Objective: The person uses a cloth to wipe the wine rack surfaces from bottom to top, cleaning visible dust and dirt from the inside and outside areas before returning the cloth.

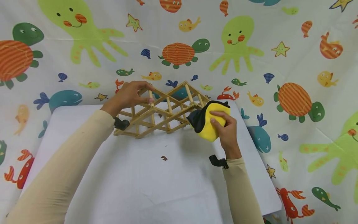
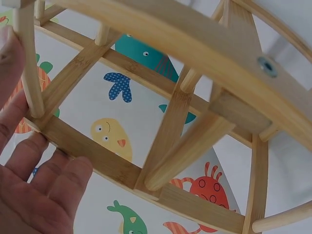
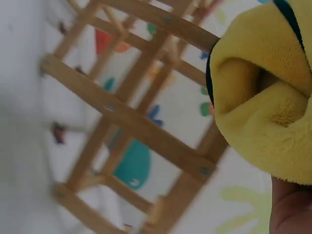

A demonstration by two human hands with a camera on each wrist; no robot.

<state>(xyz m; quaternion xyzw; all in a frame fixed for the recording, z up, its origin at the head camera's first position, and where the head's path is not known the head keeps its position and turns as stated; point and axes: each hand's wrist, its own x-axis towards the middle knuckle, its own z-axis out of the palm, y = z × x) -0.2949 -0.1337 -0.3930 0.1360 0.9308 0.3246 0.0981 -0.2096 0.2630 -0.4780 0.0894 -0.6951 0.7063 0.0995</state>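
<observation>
A folding wooden lattice rack [image 1: 167, 115], made of crossed slats joined by round dowels, stands tilted at the back of the table. My left hand [image 1: 134, 93] grips its upper left part; in the left wrist view the thumb lies by a dowel [image 2: 29, 68] and the fingers reach round a slat [image 2: 92, 153]. In my right hand [image 1: 227, 130] is a folded yellow cloth [image 1: 209, 124] with a dark underside and edging, pinched between thumb and fingers. The cloth is at the rack's right end; whether it touches the wood I cannot tell.
Small brown flakes [image 1: 164, 158] lie on the white tabletop [image 1: 151, 193] in front of the rack. Behind the table hangs a white curtain [image 1: 201, 28] printed with sea animals. A dark wrist camera [image 1: 121, 123] is strapped at the left wrist, another [image 1: 218, 161] at the right.
</observation>
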